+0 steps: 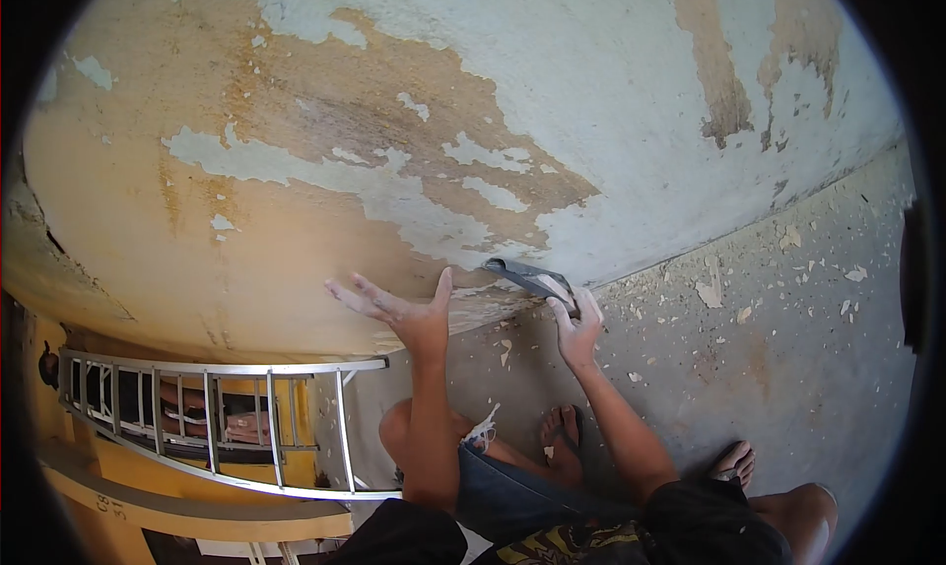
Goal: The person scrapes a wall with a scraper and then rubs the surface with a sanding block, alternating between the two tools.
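My right hand (579,331) is closed around a long, dark grey scraper-like tool (532,277). The tool's far end points up and left, right at the lower part of the wall (631,151). A pale strip shows along the tool near my fingers. To the left, my left hand (414,321) is held up with its fingers spread and nothing in it, close in front of the wall. Pale blue paint is peeling there, and bare tan plaster (384,92) shows in large ragged patches.
Paint flakes (709,291) lie scattered over the grey concrete floor (690,388). An aluminium ladder (276,427) stands at the left, with another person (246,427) partly visible behind its rungs. My sandalled feet (562,442) are on the floor below my hands.
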